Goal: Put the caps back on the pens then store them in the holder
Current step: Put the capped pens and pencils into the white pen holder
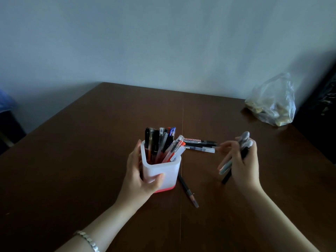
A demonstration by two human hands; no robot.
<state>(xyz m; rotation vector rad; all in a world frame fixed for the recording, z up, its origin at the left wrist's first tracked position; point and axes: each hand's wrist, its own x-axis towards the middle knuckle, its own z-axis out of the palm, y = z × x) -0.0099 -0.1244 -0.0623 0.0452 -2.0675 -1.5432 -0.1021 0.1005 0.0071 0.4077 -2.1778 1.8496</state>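
Bundle ready to drop in
My right hand (245,163) grips a few pens (244,141) near-upright; the holder (163,168), gripped by my left hand (138,176), sits mid-frame, left of them.

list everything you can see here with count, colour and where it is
holder: one, white with red base, table centre
pens in holder: roughly a dozen, black, red, blue, clear, standing inside
whiteboard marker: one, black and white, lying behind the holder to its right
capped pen: one, grey with white cap, lying just in front of the marker
dark pen: one, black, lying by the holder's near right corner
held pens: at least two, black and pale grey, in right hand
plastic bag: one, clear, far right table corner
table: one, dark brown
bracelet: one, silver, left wrist
left hand: grips holder
right hand: holds pens, right of holder
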